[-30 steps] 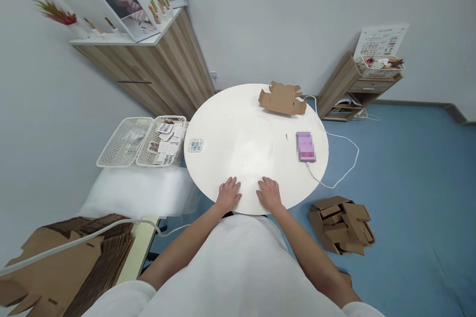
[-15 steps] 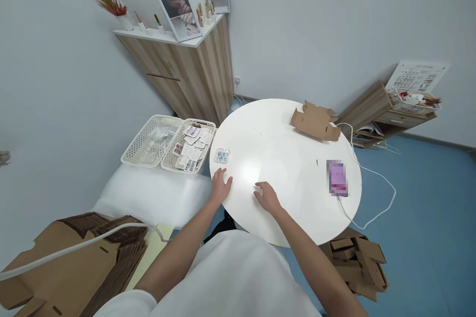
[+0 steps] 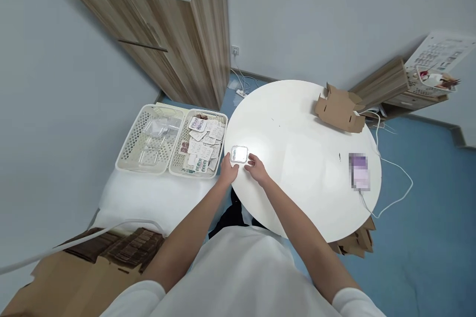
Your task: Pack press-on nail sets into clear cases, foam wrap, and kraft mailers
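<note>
A small clear plastic case (image 3: 239, 154), square with rounded corners, is near the left edge of the white round table (image 3: 305, 158). Glare covers most of its top, and a little blue-green content shows at its left side. My left hand (image 3: 228, 171) grips the case at its lower left corner, thumb at the front edge and fingers along the side. At the right edge, my right hand (image 3: 257, 169) has its fingers apart and curved around the corner. Whether those fingertips touch the case, I cannot tell.
Left of the table, a white basket (image 3: 219, 170) holds cards and small packs; another basket (image 3: 124, 156) holds clear plastic cases. An unfolded cardboard box (image 3: 340, 111) and a blurred purple device (image 3: 359, 172) with a white cable lie on the table. Flattened cardboard (image 3: 78, 282) is at lower left.
Both hands have moved forward to the case, and the left now grips it. The case looks turned, with glare on its top. The camera view has shifted downward.
</note>
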### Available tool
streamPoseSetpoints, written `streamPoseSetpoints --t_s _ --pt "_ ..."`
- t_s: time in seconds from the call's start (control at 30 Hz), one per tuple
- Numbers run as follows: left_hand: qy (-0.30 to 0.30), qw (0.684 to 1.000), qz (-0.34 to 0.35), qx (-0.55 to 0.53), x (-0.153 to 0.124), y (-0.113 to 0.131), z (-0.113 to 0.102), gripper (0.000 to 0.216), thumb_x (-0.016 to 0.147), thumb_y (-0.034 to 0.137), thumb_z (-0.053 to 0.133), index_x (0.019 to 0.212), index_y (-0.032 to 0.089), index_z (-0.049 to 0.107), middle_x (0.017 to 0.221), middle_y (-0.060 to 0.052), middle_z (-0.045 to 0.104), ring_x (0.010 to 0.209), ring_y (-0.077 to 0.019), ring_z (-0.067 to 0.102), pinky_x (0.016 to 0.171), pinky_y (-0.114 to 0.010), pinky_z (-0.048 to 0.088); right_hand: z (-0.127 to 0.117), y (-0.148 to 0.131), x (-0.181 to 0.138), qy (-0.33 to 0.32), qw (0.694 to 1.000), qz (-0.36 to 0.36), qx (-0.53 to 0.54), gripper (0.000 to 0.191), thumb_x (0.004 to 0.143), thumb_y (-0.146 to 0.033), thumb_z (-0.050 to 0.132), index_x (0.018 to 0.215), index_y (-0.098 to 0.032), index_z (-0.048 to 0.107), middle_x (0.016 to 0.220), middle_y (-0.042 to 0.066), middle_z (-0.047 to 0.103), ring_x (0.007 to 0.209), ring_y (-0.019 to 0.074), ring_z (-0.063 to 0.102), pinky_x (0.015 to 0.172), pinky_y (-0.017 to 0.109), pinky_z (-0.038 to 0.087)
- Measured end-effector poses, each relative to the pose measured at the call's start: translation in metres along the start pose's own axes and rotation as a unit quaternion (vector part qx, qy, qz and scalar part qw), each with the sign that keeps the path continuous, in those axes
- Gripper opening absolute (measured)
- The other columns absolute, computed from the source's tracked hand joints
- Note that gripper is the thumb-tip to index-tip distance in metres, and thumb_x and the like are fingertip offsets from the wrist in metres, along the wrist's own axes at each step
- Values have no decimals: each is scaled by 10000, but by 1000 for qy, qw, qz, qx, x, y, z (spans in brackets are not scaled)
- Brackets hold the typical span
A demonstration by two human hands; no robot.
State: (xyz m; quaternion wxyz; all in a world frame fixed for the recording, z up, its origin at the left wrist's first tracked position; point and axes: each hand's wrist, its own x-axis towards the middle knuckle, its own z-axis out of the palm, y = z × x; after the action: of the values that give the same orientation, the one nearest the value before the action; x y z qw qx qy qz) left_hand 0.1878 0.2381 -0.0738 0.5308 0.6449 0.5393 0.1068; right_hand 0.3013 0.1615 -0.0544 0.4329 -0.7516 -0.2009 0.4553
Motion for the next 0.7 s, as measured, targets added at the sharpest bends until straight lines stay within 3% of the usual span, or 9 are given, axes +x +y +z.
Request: streamPoseSetpoints --t_s 0.13,0.27,0.5,0.7 --pt "-18 999 7 -27 -4 2 1 598 730 139 480 1305 166 315 1345 -120 351 1227 -235 360 965 -345 366 2 -5 -7 -4 1000 7 25 583 644 -181 574 1210 -231 444 1226 62 497 1001 181 532 828 339 464" --pt "-33 998 22 -52 -19 7 10 547 726 118 484 1260 181 389 1295 -96 399 1175 -218 417 937 -312 399 -15 3 -25 32 999 7 22 548 664 -213 559 1201 -203 449 1218 68 491 975 166 530 830 322 463" --pt "-187 977 66 -73 -65 16 59 469 729 116 479 1192 188 474 1214 -80 480 1085 -179 495 926 -312 416 -81 52 -93 144 989 -3 26 492 697 -214 528 1184 -209 464 1204 70 503 928 137 538 834 311 462" --pt "-298 947 95 -68 -96 19 110 454 724 113 493 1173 179 494 1225 -81 474 1067 -165 507 942 -314 405 -141 88 -148 157 986 7 49 442 713 -201 520 1155 -213 499 1182 65 531 915 140 566 837 329 462"
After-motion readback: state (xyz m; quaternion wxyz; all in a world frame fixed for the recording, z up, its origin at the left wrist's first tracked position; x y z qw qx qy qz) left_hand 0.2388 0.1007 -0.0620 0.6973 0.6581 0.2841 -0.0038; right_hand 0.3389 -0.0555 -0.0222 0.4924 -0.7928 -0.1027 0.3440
